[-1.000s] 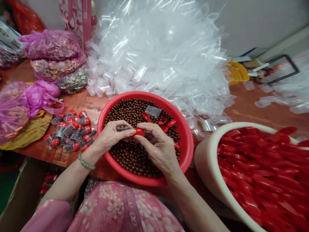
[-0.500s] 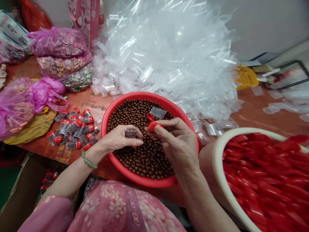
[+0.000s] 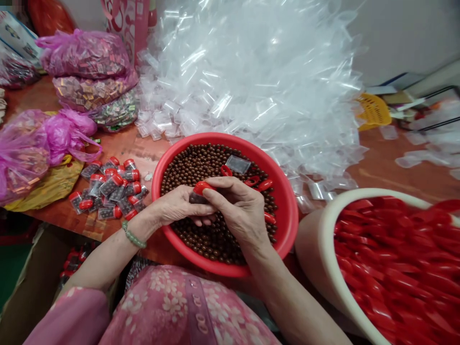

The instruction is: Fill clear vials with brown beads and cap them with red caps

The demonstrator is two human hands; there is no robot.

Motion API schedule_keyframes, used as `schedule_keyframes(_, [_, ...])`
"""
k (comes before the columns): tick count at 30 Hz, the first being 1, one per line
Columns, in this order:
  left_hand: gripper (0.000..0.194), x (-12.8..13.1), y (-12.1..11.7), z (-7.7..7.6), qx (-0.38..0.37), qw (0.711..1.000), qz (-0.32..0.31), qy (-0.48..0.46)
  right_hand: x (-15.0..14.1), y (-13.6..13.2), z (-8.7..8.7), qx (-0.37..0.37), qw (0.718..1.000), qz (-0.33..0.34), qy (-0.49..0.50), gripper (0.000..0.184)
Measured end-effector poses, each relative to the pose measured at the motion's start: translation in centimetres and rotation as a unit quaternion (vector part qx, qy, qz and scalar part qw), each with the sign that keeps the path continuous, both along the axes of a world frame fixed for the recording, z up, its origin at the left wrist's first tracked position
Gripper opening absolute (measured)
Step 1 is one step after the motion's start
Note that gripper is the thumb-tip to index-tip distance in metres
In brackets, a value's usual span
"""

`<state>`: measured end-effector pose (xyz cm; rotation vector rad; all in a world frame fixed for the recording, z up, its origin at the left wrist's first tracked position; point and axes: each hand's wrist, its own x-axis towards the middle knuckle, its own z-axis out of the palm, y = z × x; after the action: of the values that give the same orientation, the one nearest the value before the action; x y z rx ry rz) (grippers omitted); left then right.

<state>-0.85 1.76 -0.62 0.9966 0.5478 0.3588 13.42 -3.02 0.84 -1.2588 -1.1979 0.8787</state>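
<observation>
Over a red basin (image 3: 287, 225) of brown balls (image 3: 196, 167), my left hand (image 3: 176, 206) is closed around a small clear plastic case (image 3: 196, 198) with dark balls inside. My right hand (image 3: 240, 206) pinches a red cap (image 3: 203, 186), which sits at the case's upper end; whether it is pressed fully on I cannot tell. Among the balls lie an uncapped clear case (image 3: 237, 164), a red cap (image 3: 226, 170) beside it, and several more red caps near the basin's right side. My fingers hide part of the held case.
Capped, filled cases (image 3: 111, 187) lie heaped left of the basin. Behind it rises a large pile of clear cases (image 3: 251, 72). At right stands a cream bucket (image 3: 323, 239) full of red caps (image 3: 398, 254). Pink plastic bags (image 3: 86, 57) sit at left, a yellow basket (image 3: 373, 111) at back right.
My right hand has moved left with the red cap, from above the basin's middle onto the end of the case in my left hand. More red caps in the basin now show.
</observation>
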Motion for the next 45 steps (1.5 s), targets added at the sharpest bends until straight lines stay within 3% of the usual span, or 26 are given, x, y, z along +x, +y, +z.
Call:
schedule_keyframes(6, [0.045,-0.2,-0.1,-0.2,-0.016,1.0,-0.019,-0.007,1.1,-0.1,-0.2,0.059,0.982,0.054,-0.173,0.007])
schedule_keyframes(10, [0.044,-0.1,0.0,0.0,-0.052,0.998,-0.029,0.019,1.7,-0.4,-0.2,0.137,0.93,0.082,-0.33,0.02])
schedule_keyframes(14, [0.045,0.0,0.3,0.4,-0.096,0.995,0.0,0.012,1.5,-0.6,-0.4,0.169,0.865,0.115,-0.458,0.072])
schedule_keyframes(16, [0.046,0.2,0.4,0.5,-0.113,0.994,0.007,0.001,1.1,-0.5,-0.5,0.168,0.839,0.102,-0.508,0.076])
schedule_keyframes(19, [0.046,0.3,0.3,0.5,-0.123,0.992,0.018,0.004,0.6,-0.3,-0.5,0.186,0.816,0.077,-0.542,0.067])
schedule_keyframes(23, [0.046,0.2,0.1,0.4,-0.113,0.993,0.012,0.007,0.4,-0.2,-0.5,0.217,0.811,0.071,-0.538,0.057])
schedule_keyframes(29, [0.045,0.0,0.0,0.3,-0.099,0.995,-0.019,-0.01,0.4,-0.4,-0.8,0.256,0.815,0.057,-0.516,0.059])
schedule_keyframes(34, [0.045,0.1,0.1,0.2,-0.091,0.996,0.011,0.008,-0.2,-0.4,-0.8,0.224,0.823,0.064,-0.517,0.056])
schedule_keyframes(37, [0.044,0.1,-0.1,0.9,-0.032,0.998,0.057,0.025,-0.2,-0.5,0.2,0.177,0.842,0.106,-0.498,0.056])
schedule_keyframes(41, [0.031,-1.8,-0.8,3.0,0.155,0.98,0.095,0.082,2.7,0.1,1.2,0.112,0.872,0.15,-0.452,0.069])
schedule_keyframes(43, [0.025,-3.9,-1.0,3.8,0.25,0.942,0.152,0.163,5.2,1.2,0.9,0.06,0.873,0.101,-0.474,0.049])
schedule_keyframes(45, [0.022,-6.5,-0.9,3.7,0.341,0.872,0.213,0.278,7.7,2.8,0.2,0.024,0.854,0.036,-0.519,0.028])
